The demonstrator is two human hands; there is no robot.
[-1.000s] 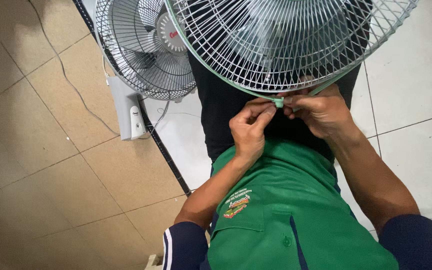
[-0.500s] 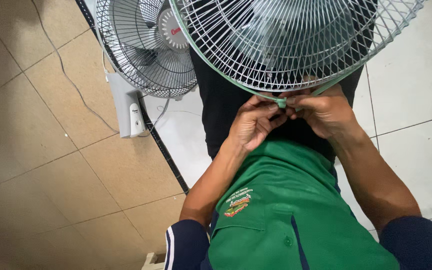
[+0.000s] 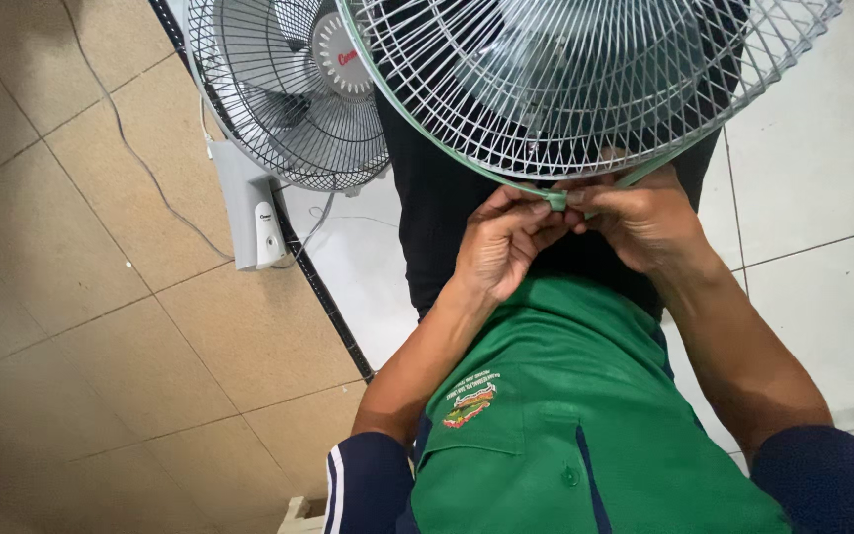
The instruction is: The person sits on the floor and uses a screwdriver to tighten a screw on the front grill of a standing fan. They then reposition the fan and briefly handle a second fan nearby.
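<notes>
step: rim clasp | where: green clasp (image 3: 555,198) at the bottom edge of the fan guard (image 3: 565,89), over your lap | hands: left hand (image 3: 501,242) and right hand (image 3: 644,218) pinching it from both sides | tip: keep the band ends aligned, squeeze evenly

left hand (image 3: 501,242) shifted slightly lower on fan guard rim (image 3: 417,138), view nudged rightward

Both hands — left hand (image 3: 501,242), right hand (image 3: 644,220) — pinching the green rim clip (image 3: 556,199) of the fan guard (image 3: 585,79).
</notes>
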